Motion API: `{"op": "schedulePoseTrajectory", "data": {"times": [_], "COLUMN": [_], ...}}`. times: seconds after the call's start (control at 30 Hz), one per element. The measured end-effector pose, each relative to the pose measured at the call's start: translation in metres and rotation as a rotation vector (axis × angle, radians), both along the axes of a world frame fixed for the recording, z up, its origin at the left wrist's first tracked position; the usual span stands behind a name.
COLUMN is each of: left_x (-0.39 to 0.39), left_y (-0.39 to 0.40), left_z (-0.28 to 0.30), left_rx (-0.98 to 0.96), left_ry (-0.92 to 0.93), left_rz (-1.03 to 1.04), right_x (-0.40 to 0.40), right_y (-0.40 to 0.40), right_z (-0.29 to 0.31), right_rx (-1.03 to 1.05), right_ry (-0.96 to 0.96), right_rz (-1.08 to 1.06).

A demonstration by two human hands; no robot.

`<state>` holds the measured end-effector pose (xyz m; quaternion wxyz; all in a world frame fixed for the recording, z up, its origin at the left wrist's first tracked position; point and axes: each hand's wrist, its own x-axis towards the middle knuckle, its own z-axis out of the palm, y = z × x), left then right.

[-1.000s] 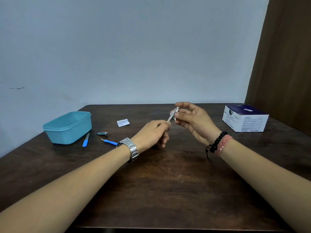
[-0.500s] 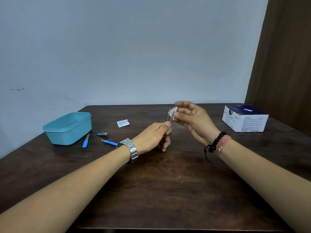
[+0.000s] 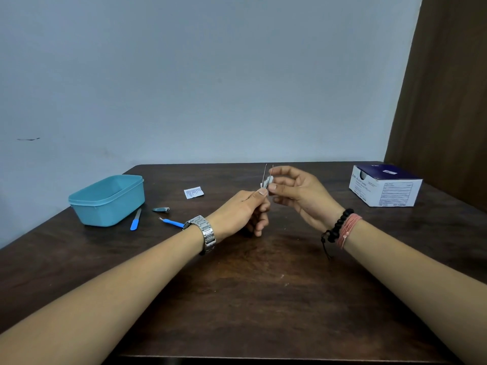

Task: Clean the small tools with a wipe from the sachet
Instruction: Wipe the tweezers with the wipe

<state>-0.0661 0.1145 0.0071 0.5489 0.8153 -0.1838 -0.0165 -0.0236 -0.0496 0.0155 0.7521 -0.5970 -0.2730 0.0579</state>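
Observation:
My left hand pinches the lower end of thin metal tweezers, whose two tips point up and stand slightly apart. My right hand pinches a small white wipe against the tweezers, just above my left thumb. On the table to the left lie a torn white sachet, a small nail clipper, a blue-handled file and a blue-handled pointed tool, part hidden by my left wrist.
A teal plastic tub stands at the far left of the dark wooden table. A blue and white box sits at the far right, near a brown panel. A pale wall is behind the table.
The tweezers have swung from a tilt to nearly upright. The wipe has slid down from their upper end toward my left thumb, leaving the two tips bare.

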Motion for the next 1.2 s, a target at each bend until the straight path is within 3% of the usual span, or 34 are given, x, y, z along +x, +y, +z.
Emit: {"op": "schedulePoseTrajectory", "data": {"times": [0.13,0.27,0.4,0.63,0.77,0.97,1.2], "left_x": [0.002,0.004,0.005,0.006,0.008,0.013,0.013], "left_y": [0.0,0.001,0.002,0.003,0.005,0.011,0.012], "left_z": [0.0,-0.001,-0.002,-0.003,-0.005,0.0,-0.001], "left_rx": [-0.019,-0.034,-0.042,-0.039,0.054,0.071,0.016], "left_ry": [0.016,0.022,0.029,0.027,-0.088,-0.427,-0.451], "left_rz": [-0.018,-0.015,-0.027,-0.025,0.081,0.249,0.294], "right_x": [0.002,0.001,0.001,-0.002,-0.003,-0.002,-0.005], "right_y": [-0.004,-0.002,-0.005,-0.002,-0.001,0.001,0.004], "right_z": [0.008,0.003,0.009,0.009,0.006,0.002,0.002], "right_rx": [0.138,0.053,0.129,0.07,0.022,-0.053,-0.06], "right_ry": [0.025,0.014,0.013,-0.001,0.005,-0.036,-0.032], "right_rz": [-0.013,0.011,-0.001,-0.003,-0.042,-0.159,-0.18]}}
